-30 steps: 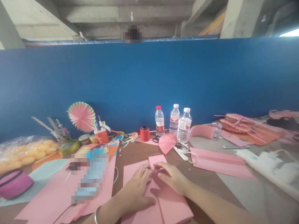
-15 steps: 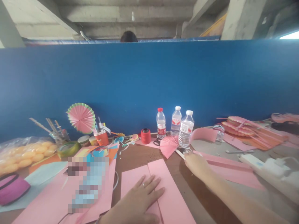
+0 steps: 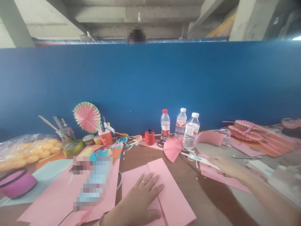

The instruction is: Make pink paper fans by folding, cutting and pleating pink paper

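My left hand lies flat on a folded sheet of pink paper, fingers a little apart. A ring and a bracelet show on it. The folded flap has its edge under my fingers. At the right, my right hand, blurred, has its fingers closed at the end of a slim white tool. What kind of tool it is I cannot make out. Left of the tool's far end is a pleated pink paper fan. Under the right hand lies another pink sheet.
Three water bottles and a red thread spool stand by the blue partition. On the left are a round paper fan, an orange cup, a bag of yellow balls and a purple tape roll. Finished fans lie right.
My right hand has moved right, away from the pleated fan, and the slim white tool now shows in front of it. My left hand stays on the folded paper. The view has shifted slightly.
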Demonstrator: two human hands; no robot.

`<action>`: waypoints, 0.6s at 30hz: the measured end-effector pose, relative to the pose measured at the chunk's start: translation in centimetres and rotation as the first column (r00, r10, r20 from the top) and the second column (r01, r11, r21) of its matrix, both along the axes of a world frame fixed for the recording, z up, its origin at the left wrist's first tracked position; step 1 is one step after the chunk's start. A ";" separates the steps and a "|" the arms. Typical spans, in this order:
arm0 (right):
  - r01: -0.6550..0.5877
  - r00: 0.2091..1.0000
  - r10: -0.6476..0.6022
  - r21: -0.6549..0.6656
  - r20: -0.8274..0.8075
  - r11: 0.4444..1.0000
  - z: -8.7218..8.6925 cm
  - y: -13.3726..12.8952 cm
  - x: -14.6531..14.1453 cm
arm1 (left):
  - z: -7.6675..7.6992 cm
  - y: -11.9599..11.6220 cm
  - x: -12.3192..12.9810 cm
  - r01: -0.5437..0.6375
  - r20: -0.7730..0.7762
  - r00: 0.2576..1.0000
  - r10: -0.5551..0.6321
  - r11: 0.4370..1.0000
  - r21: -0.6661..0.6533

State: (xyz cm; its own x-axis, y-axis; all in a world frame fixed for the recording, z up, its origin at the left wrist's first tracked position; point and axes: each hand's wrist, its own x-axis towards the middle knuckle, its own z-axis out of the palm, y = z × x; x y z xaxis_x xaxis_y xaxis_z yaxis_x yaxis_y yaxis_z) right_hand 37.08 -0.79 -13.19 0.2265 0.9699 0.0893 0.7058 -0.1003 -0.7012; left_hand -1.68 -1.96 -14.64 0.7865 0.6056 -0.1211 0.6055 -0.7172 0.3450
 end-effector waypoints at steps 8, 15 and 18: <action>-0.278 0.872 0.210 -0.094 -0.441 0.956 1.7 -2.5 -2.2 | -0.3 0.1 -0.2 -0.002 0.004 1.000 0.002 1.000 -0.002; -0.240 0.917 0.223 -0.012 -0.331 0.971 -1.6 0.5 -4.6 | 0.0 0.1 0.0 -0.026 -0.012 1.000 0.026 0.999 -0.019; -0.187 0.941 0.195 0.054 -0.278 0.981 -3.3 1.7 -5.5 | 0.4 -0.1 0.3 -0.061 -0.008 0.998 0.061 0.998 -0.017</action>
